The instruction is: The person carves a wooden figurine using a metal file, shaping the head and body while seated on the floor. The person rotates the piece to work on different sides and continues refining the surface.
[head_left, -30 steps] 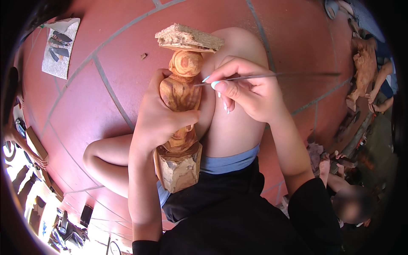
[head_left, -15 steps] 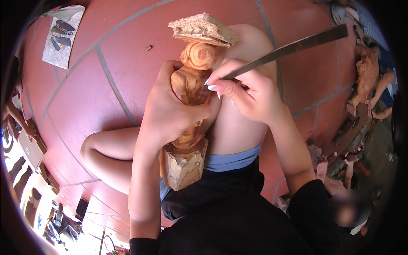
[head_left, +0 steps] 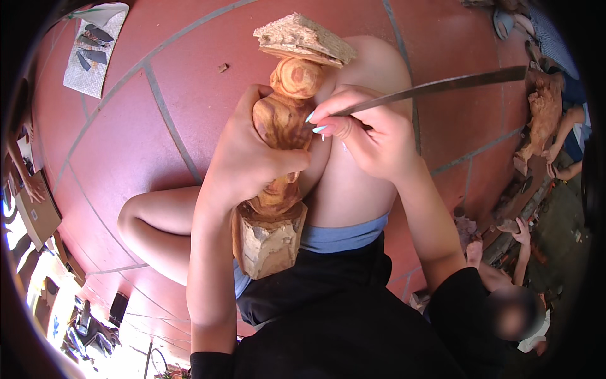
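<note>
A carved wooden figure [head_left: 278, 126] lies along my lap, its rounded middle smooth and brown. Rough pale wood forms a slab [head_left: 303, 41] at its far end and a block-shaped base [head_left: 268, 246] at its near end. My left hand [head_left: 243, 161] is wrapped round the figure's middle, thumb across the front. In my right hand [head_left: 372, 129] a long, thin, dark metal carving blade [head_left: 454, 83] is pinched between thumb and fingers. Its long part sticks out to the right; the short working end is at the figure's right side, mostly hidden by my fingertips.
Red floor tiles [head_left: 170, 69] surround my bare legs. At the far left, several dark flat pieces lie on a pale woven mat [head_left: 88, 76]. A small wood chip [head_left: 222, 67] is on the floor. People with other wood carvings [head_left: 540, 120] sit along the right; a cardboard box [head_left: 38, 211] stands left.
The blade's long outer end has swung toward me and slightly right, so it lies flatter across the view. The figure's base has shifted slightly left. Both hands keep their grips.
</note>
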{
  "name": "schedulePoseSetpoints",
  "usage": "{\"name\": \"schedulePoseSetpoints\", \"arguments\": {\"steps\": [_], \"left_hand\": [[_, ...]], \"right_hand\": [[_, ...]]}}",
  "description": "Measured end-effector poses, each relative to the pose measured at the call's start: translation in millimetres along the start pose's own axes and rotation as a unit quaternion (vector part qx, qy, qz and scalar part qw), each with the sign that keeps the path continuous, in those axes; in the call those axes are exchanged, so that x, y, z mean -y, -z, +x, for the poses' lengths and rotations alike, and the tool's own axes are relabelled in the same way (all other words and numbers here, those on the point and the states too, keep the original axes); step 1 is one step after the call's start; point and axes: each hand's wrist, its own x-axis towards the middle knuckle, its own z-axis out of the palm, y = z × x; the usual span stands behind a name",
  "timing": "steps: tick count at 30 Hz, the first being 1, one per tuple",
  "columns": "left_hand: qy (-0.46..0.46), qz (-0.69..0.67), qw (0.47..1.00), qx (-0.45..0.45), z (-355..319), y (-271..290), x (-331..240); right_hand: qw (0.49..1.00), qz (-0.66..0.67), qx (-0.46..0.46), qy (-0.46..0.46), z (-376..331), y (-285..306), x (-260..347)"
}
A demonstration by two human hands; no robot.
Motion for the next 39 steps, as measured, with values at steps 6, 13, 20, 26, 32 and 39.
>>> {"name": "schedulePoseSetpoints", "arguments": {"steps": [6,13,20,26,32,39], "left_hand": [[-0.001,0.033,0.999,-0.014,-3,-2,-6],[0.006,0.045,0.998,-0.043,-4,-8,-6],[-0.013,0.069,0.995,-0.069,-4,-9,1],[-0.022,0.086,0.993,-0.075,-6,-12,-4],[-0.011,0.055,0.996,-0.069,-5,-11,-6],[-0.002,0.065,0.997,-0.047,-2,-5,-3]], "right_hand": [[0.999,0.051,0.002,-0.005,-4,1,-1],[0.998,0.016,-0.049,-0.038,0,-9,-1],[0.999,-0.026,-0.035,0.005,1,-9,-3],[0.999,-0.022,-0.018,0.025,1,-5,-3],[0.999,-0.013,-0.026,0.023,1,-2,-1],[0.998,-0.012,-0.054,0.027,4,-4,-6]]}}
